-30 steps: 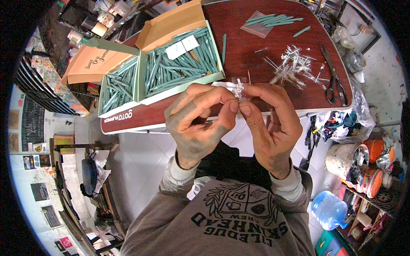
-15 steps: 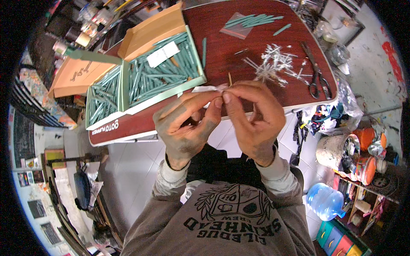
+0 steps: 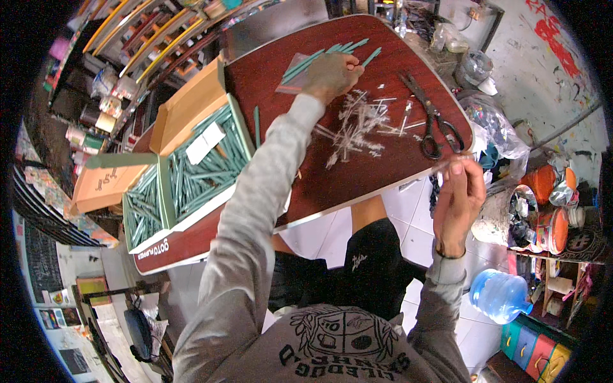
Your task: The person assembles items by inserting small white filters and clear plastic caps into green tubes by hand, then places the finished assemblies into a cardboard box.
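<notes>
Boxes (image 3: 166, 195) look nearly full of green sticks (image 3: 214, 169); others lie outside, apparently unpacked.
Left hand (image 3: 331, 75) bent at loose sticks (image 3: 348, 47) on tabletop (image 3: 377, 172), grip unclear; clear scraps (image 3: 361, 124) piled beside; scissors (image 3: 431, 116) idle; right hand (image 3: 460, 185) pinching something small, clear.

A grey sweatshirt (image 3: 287, 351) with a black shield print (image 3: 345, 333) is worn with black shorts (image 3: 382, 271).
</notes>
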Tool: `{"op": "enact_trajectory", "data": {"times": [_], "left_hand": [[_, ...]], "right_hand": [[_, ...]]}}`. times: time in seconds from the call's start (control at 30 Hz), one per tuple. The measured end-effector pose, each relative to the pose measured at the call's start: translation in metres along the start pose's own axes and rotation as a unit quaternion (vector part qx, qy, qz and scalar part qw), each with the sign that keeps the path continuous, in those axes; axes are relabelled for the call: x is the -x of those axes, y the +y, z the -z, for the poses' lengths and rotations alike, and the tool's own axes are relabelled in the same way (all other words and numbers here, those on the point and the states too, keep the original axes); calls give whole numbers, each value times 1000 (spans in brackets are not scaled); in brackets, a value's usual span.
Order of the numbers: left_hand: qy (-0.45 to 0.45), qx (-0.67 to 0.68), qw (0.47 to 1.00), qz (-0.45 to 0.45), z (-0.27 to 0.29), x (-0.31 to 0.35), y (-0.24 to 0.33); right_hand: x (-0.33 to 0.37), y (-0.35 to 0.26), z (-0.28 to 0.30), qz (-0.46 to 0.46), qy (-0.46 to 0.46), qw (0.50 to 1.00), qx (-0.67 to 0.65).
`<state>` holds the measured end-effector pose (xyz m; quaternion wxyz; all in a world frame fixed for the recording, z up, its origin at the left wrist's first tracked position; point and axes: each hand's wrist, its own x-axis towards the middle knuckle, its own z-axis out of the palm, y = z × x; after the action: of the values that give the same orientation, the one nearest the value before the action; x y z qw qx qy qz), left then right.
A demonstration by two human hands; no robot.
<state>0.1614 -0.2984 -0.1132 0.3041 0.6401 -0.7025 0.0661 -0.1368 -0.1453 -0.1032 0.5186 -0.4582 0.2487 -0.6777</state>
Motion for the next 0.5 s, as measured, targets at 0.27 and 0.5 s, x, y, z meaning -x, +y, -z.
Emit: {"op": "enact_trajectory", "data": {"times": [0.27, 0.5], "left_hand": [[-85, -100, 990, 56, -68, -45, -32], [16, 558, 815, 153, 68, 37, 85]], "right_hand": [[0, -15, 56, 18, 108, 994, 14], [-45, -25, -15, 33, 202, 979, -13]]}}
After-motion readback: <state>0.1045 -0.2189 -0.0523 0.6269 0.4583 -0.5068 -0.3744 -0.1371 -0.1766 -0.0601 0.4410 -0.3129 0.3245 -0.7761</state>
